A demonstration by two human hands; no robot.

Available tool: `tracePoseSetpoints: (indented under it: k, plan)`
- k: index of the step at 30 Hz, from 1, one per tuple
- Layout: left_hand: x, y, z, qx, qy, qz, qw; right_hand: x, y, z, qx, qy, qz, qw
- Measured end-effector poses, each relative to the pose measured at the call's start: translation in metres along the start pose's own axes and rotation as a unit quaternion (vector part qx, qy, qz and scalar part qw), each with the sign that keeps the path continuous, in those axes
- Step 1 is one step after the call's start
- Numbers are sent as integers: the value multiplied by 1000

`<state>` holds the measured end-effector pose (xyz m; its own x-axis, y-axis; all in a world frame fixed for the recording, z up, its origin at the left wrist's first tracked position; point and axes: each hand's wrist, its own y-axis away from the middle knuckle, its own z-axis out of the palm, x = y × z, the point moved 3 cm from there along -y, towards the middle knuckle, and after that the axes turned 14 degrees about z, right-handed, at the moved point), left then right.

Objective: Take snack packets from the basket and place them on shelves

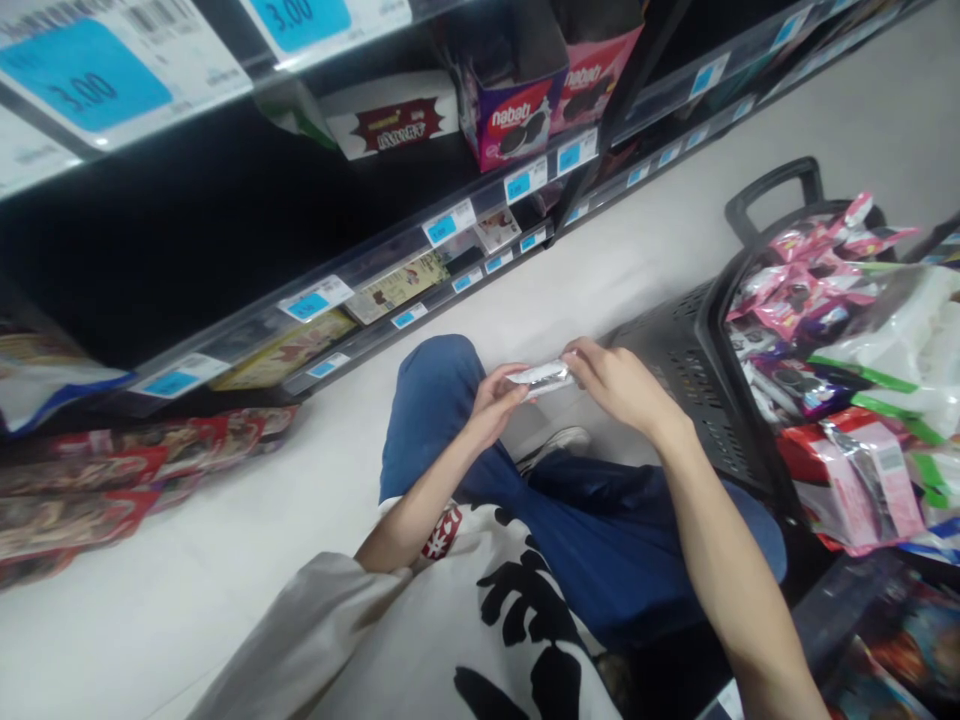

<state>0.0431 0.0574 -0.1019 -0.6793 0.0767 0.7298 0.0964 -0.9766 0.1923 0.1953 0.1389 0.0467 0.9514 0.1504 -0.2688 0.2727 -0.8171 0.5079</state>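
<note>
Between my two hands, above my bent knees, is a small silvery-white wrapped packet (541, 376); its print is too blurred to read. My left hand (495, 402) pinches the packet's left end between thumb and fingers. At the opposite end, my right hand (611, 378) grips the wrapper with its fingers closed. To the right of my right hand stands a black basket (694, 350) heaped with packaged snacks (814, 290), many in pink, purple and red wrappers.
Ahead is a dark shelf unit with a price-tag rail (390, 250). Nabati boxes (517, 120) and a white box (405, 115) stand on an upper shelf. Red snack bags (135, 470) lie low at the left. More packets (900, 640) sit at the lower right.
</note>
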Motion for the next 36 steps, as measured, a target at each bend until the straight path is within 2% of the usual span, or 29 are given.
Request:
tracePoseSetpoints:
  k: [7,12,17,22,25,29,36]
  plan:
    - [1,-1,-4,43,-15,43,998,3,-3,10,-36,-34,-3,999]
    - [0,-2,-10,40,-78,111,990,1,-6,13,-71,-40,-6,997]
    - [8,4,-11,76,-209,218,950,-3,-1,14,-127,-31,-5,991]
    - [19,14,-5,55,-312,294,902,-4,2,14,-127,-60,30,990]
    - [23,16,-3,55,-338,305,889,-4,2,15,-124,-64,45,989]
    - [26,16,-1,75,-326,316,888,-4,1,16,-136,-63,55,987]
    - [28,15,2,65,-312,296,901,-4,-2,18,-136,-42,52,988]
